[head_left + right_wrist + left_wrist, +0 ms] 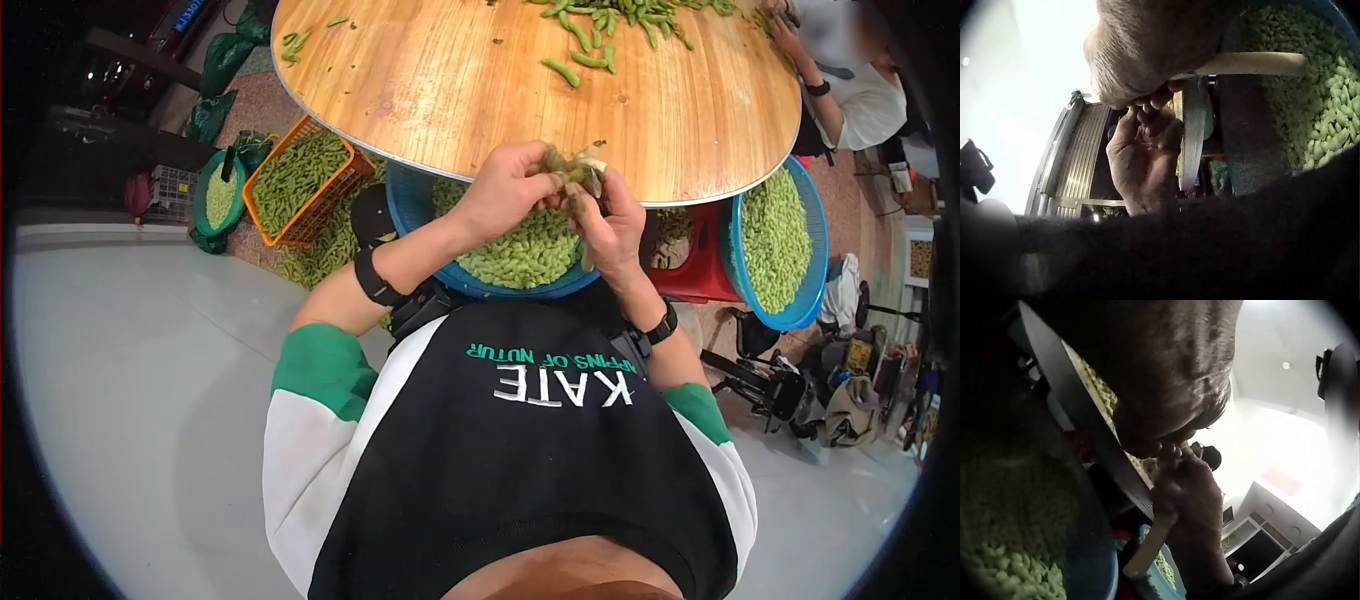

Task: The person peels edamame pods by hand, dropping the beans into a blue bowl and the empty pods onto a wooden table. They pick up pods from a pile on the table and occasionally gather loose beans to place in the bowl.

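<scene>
Both hands meet fingertip to fingertip over the near edge of the round wooden table [430,80]. My left hand [505,195] pinches a green-brown soybean pod [583,186], mostly covered by the fingers. Opposite it, my right hand [615,225] has its fingers curled at the same pod. A pale flat stick [1254,63] juts from under the right palm, its other end hidden in the hand; the left wrist view shows the same stick [1149,547] slanting down. Below the hands sits a blue basin [405,200] of shelled green soybeans [520,255].
Loose pods [640,15] lie across the table's far side. An orange crate [300,235] of pods stands left on the floor, near a green basin [236,205]. Right of a red stool [700,275] is another blue basin [822,240] with beans. A person [850,100] sits across at right.
</scene>
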Demonstrator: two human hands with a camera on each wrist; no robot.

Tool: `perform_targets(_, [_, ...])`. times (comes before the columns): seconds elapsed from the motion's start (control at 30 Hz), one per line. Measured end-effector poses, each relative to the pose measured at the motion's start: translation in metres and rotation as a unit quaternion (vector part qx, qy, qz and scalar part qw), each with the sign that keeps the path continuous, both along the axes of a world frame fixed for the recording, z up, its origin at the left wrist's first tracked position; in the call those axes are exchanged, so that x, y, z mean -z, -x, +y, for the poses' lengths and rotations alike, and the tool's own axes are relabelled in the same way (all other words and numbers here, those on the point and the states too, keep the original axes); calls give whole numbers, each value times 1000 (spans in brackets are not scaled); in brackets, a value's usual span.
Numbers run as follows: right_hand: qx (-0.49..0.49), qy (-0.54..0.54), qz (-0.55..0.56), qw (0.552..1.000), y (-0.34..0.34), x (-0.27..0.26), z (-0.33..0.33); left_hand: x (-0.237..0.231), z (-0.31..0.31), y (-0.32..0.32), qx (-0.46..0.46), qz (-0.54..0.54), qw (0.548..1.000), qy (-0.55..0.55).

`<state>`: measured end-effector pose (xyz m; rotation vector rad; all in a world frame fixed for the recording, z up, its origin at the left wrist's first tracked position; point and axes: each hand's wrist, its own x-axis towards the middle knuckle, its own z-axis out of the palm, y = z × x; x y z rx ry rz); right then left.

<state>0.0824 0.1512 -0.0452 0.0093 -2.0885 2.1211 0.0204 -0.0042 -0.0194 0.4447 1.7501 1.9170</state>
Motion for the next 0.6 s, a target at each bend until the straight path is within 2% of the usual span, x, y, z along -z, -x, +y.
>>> perform_targets(0.07, [-27,25,33,999,-3,-4,-2,-6,-10,-1,-15,31,999,-1])
perform_targets(0.1, [-27,25,36,999,-5,-3,3,-19,-23,1,-50,247,961,113])
perform_targets(0.13, [-94,-82,30,992,-6,-2,12,-31,-38,3,-81,449,862,220])
perform_targets(0.17, [-157,-189,24,969,-7,-2,18,-40,-57,4,-63,473,819,319])
perform_targets(0.2, [-161,-212,37,963,-11,-5,17,-47,-76,6,-45,489,766,415])
perform_targets(0.27, [-199,-236,46,950,-13,-6,18,-61,-97,14,0,398,647,651])
perform_targets(0.3, [-199,-233,47,951,-13,-4,16,-57,-102,21,-49,445,640,624])
perform_targets(0.33, [-195,-218,49,955,-11,-2,13,-55,-99,30,-49,445,638,627])
perform_targets(0.4, [-189,-204,53,959,-8,-1,7,-49,-81,56,-57,527,736,421])
perform_targets(0.47, [-177,-144,60,972,-6,-3,6,-39,-46,80,-23,611,724,321])
perform_targets(0.5, [-174,-148,60,972,-7,-6,8,-29,-26,94,-14,629,716,302])
perform_targets(0.57, [-170,-63,-59,982,-11,-15,14,-6,9,120,-7,646,710,279])
perform_targets(0.6, [-166,-19,-117,979,-13,-17,16,6,23,133,-15,656,687,313])
